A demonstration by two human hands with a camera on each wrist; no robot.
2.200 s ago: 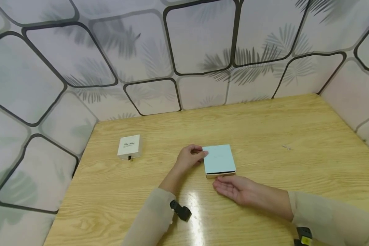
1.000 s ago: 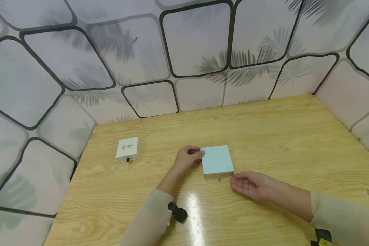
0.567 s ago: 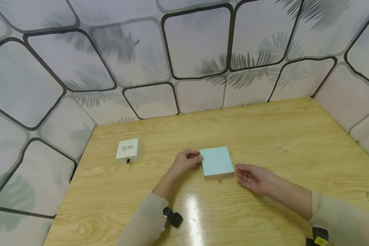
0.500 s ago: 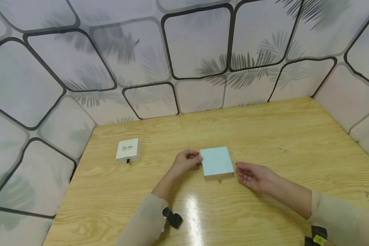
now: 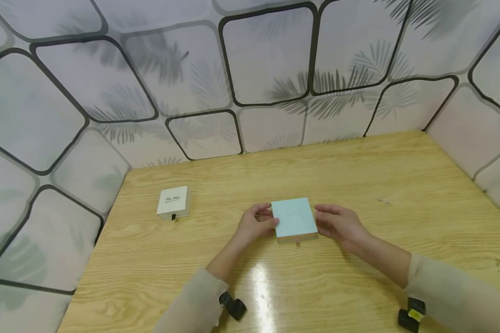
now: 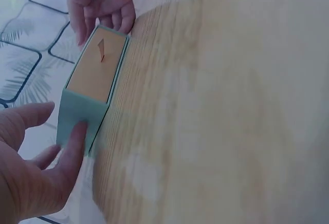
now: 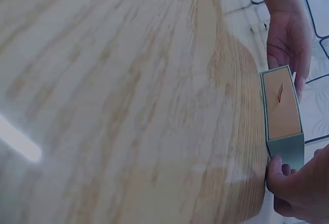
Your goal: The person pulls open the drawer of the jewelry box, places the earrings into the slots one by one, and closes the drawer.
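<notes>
The blue box (image 5: 294, 218) mid-frame looks light and stiff; best held by its sides. Left grip (image 5: 253, 226) and right grip (image 5: 342, 226) look loose, not clasping.

Around square pale-blue cardboard box (image 5: 295, 218): free above and in front; blocked at left by bare left hand (image 5: 250, 226), at right by bare right hand (image 5: 342, 225). Passable farther left over yellow wood-grain table (image 5: 225, 185), up to square white cardboard box (image 5: 173, 202).

Pale blue box (image 5: 294, 217) (drawer front (image 7: 284, 113) tan); left, a white box (image 5: 173, 202); yellow wood-grained table (image 5: 150, 259); grey leaves patterning the far wall (image 5: 271, 60).
</notes>
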